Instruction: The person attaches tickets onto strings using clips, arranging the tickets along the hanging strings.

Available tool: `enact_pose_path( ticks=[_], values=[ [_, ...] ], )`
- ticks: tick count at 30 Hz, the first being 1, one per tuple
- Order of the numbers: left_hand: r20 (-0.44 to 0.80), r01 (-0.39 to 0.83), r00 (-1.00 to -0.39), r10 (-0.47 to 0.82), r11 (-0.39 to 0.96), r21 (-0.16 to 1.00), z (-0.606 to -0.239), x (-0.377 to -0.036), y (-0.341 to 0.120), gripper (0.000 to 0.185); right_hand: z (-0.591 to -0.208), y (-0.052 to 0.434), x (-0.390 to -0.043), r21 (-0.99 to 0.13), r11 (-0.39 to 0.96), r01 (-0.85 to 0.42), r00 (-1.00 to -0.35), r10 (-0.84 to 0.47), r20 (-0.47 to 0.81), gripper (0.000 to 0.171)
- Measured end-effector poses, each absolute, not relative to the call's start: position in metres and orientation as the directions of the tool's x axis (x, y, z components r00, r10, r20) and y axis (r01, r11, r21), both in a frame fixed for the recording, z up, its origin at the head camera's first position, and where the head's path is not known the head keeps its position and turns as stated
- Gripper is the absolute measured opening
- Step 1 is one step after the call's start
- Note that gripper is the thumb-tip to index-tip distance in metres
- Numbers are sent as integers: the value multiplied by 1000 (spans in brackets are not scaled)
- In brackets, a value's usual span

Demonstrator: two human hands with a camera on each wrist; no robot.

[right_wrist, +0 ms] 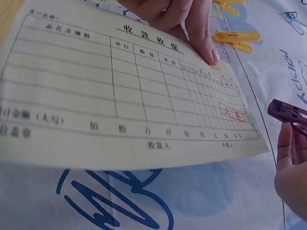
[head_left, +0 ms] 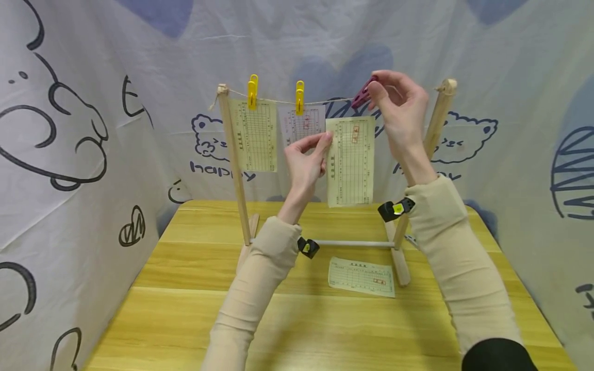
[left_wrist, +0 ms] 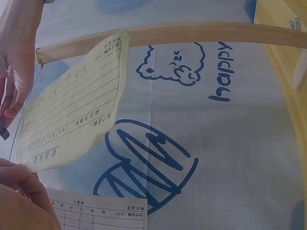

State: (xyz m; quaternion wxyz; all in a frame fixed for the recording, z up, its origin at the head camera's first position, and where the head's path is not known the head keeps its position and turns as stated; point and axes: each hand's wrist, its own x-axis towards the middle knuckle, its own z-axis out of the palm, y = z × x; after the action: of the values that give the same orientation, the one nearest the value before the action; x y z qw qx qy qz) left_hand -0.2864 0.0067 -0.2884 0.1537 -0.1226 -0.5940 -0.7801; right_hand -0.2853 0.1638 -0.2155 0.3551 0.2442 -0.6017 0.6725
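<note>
Below the string (head_left: pixel 334 99), head view: the held receipt (head_left: pixel 352 165), pale yellow with a red stamp, is upright, its top edge just under the line.
Left hand (head_left: pixel 303 162), head view: under the string, thumb and forefinger pinch the sheet's left edge near the upper corner; nearly all the paper lies to the right of the fingertips.
Right hand (head_left: pixel 401 103), head view: at the string, thumb and fingers grip a tilted purple clip (head_left: pixel 363 94), its lower end by the line, above the sheet; whether it touches the string I cannot tell.
Pegged sheets, head view: a yellowish receipt (head_left: pixel 255 139) hangs near the string's left end under one yellow clip (head_left: pixel 252 93); a white receipt (head_left: pixel 303 121) hangs farther along the string under a second yellow clip (head_left: pixel 299 98).
Tabletop, head view: well below the string, a loose receipt (head_left: pixel 359 276) lies flat on the wooden table (head_left: pixel 185 319).
Paper corner, left wrist view: the left fingertips meet one corner of the held receipt, and the sheet stretches away from them, covering part of the string.
Clip, left wrist view: near the string, only part of it shows beside the right fingertips.
Printed face, right wrist view: the left thumb presses on the sheet's edge beside the heading, near the string.
Clip end, right wrist view: just beside the string, held between right thumb and finger.
</note>
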Motion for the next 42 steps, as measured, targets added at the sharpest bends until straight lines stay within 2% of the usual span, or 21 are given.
enact_pose_path(
  ticks=[4, 8, 15, 28, 42],
  values=[
    [369, 378, -926, -85, -235, 895, -286, -287, 6, 25, -212, 162, -287, -637, 6, -771, -626, 179, 759, 21],
    [365, 373, -928, -80, -229, 899, -283, -287, 7, 25, -208, 161, -288, -656, 8, -755, -644, 182, 743, 18],
    [360, 370, -929, -87, -228, 901, -281, -290, 7, 25, -204, 158, -293, -625, 126, -770, -603, 173, 779, 18],
    [355, 371, -928, -110, -221, 902, -281, -295, 8, 25, -195, 154, -301, -614, 192, -765, -596, 149, 789, 16],
    [354, 372, -928, -119, -219, 902, -278, -298, 8, 24, -194, 148, -312, -553, 293, -780, -526, 171, 833, 18]
  ],
)
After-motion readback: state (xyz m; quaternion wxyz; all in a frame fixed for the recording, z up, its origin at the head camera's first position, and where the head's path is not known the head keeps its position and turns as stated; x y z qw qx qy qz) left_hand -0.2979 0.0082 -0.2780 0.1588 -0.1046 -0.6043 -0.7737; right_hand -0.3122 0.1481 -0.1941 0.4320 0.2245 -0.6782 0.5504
